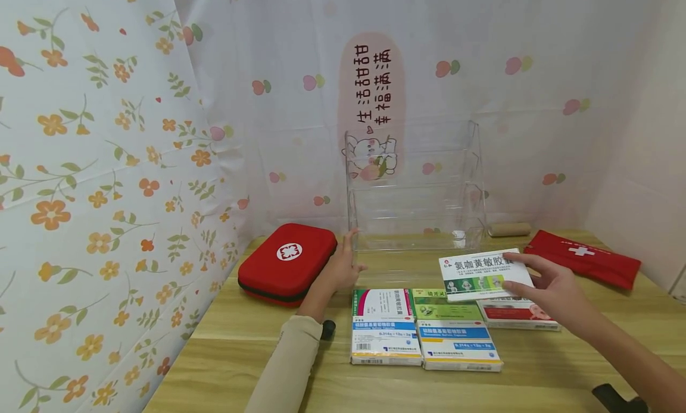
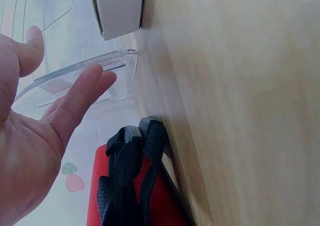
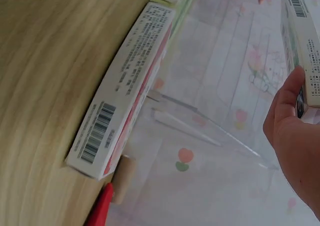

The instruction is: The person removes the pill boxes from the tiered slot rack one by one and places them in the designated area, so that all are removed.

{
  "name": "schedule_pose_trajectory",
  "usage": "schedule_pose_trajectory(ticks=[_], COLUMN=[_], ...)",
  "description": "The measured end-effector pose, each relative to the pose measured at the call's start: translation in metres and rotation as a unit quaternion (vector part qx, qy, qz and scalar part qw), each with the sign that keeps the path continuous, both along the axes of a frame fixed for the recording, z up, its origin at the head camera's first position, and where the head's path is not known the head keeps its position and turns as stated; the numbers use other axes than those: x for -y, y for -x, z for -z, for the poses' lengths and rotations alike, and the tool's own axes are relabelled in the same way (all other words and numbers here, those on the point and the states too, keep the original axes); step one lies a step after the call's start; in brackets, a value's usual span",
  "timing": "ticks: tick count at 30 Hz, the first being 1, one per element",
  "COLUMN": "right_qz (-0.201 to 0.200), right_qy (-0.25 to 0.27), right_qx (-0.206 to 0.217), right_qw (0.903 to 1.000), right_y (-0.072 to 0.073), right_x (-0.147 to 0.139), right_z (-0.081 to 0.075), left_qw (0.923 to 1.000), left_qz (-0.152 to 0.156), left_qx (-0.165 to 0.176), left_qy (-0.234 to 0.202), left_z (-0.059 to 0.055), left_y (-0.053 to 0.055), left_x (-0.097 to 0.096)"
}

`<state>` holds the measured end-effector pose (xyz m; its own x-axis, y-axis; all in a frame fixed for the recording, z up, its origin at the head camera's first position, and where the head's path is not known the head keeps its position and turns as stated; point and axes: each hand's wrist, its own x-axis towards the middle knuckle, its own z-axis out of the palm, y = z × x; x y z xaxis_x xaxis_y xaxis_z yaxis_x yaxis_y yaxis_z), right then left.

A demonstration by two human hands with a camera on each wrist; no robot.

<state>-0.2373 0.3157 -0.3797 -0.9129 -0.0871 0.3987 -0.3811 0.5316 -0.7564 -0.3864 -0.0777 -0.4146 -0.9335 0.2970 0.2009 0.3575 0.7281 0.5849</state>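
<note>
My right hand [image 1: 549,285] pinches a white medicine box [image 1: 477,270] with green pictures, between thumb and fingers, raised and tilted above the other boxes. In the right wrist view this box [image 3: 312,60] shows its printed edge. My left hand [image 1: 345,267] has its fingers extended at the left side of a clear tiered acrylic rack [image 1: 418,249]; in the left wrist view fingertips overlap the rack's clear edge [image 2: 110,60]. In front lie two blue-and-white boxes [image 1: 386,341], with a pink-and-white box [image 1: 382,304], a green box [image 1: 450,310] and a red-and-white box [image 1: 517,316] behind.
A red hard case [image 1: 278,276] with black straps [image 2: 125,171] lies left of the rack. Right of it are a tan roll [image 1: 509,229] and a red pouch [image 1: 595,267] with a white cross. Patterned cloth [image 1: 289,103] hangs behind the wooden table [image 1: 214,353].
</note>
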Motion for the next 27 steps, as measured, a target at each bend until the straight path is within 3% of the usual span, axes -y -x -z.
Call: schedule_pose_trajectory(ticks=[5,10,17,22,27], right_qz=[0.000,0.020,0.021,0.055,0.065], right_qy=[-0.015,-0.049,-0.061,-0.103,-0.123], right_qx=[-0.003,0.020,0.014,0.093,0.123], right_qw=[0.9999,0.9984,0.9978,0.9888,0.9826], right_y=[-0.006,-0.011,-0.023,-0.033,-0.038], right_x=[-0.009,-0.022,-0.040,-0.054,-0.068], right_z=[0.006,0.011,0.023,0.029,0.035], left_qw=[1.0000,1.0000,0.9998,0.9999,1.0000], left_qz=[-0.004,-0.004,0.014,0.013,0.003], left_qx=[0.005,0.007,-0.012,-0.007,0.004], left_qy=[0.000,0.002,-0.007,-0.006,-0.001], left_z=[0.002,0.002,0.002,0.002,0.001], left_y=[0.001,0.001,0.001,0.002,0.001], left_x=[0.002,0.003,0.003,0.002,0.001])
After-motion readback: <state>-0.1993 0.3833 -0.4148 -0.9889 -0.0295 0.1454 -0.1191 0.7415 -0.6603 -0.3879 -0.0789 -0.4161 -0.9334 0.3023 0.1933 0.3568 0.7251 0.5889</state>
